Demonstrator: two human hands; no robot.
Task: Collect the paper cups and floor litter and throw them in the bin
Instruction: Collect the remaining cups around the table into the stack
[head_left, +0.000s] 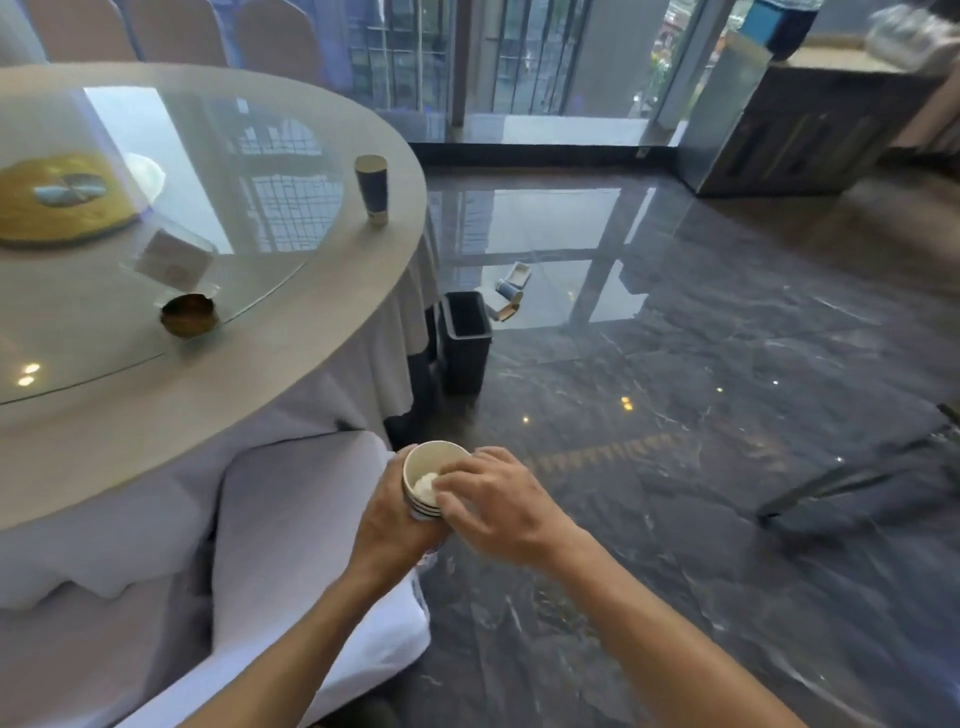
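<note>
My left hand (387, 512) grips a stack of nested paper cups (427, 470) from the left side. A white crumpled wad lies inside the top cup. My right hand (493, 501) rests on the stack's right rim, fingertips at the wad. One more dark blue paper cup (372, 188) stands upright near the round table's far edge. A dark bin (464, 340) stands on the floor by the tablecloth. Beyond it lies floor litter (510, 292): a fallen cup and small boxes.
The round table (322, 322) carries a glass turntable (249, 171), a gold dish (188, 314) and a card holder (174, 260). A white-covered chair (291, 545) stands just left of my hands. Dark glossy floor stretches right, with a black stand (857, 483) and a counter (810, 130).
</note>
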